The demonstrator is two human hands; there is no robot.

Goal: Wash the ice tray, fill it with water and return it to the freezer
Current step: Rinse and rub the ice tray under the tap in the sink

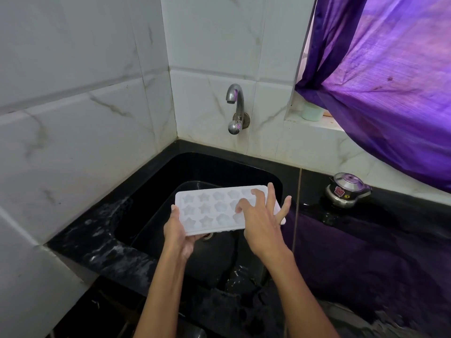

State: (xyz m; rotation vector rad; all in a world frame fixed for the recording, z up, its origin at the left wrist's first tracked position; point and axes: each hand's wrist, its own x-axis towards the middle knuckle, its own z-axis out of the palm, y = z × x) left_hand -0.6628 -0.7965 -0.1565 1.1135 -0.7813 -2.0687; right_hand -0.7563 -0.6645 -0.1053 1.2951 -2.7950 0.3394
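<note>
A white ice tray [210, 208] with star and flower shaped moulds is held level over the black sink [156, 189]. My left hand [178, 232] grips its near left corner, thumb on the rim and fingers curled underneath. My right hand [262, 215] lies on the tray's right part with its fingers spread and straight, fingertips touching the moulds. A metal tap [235, 106] sticks out of the tiled wall above the sink; no water runs from it.
The black counter [366, 240] surrounds the sink, wet on the left side. A small steel pressure cooker [346, 189] stands on the counter at the right. A purple curtain [380, 81] hangs over the window sill, where a pale cup [312, 112] sits.
</note>
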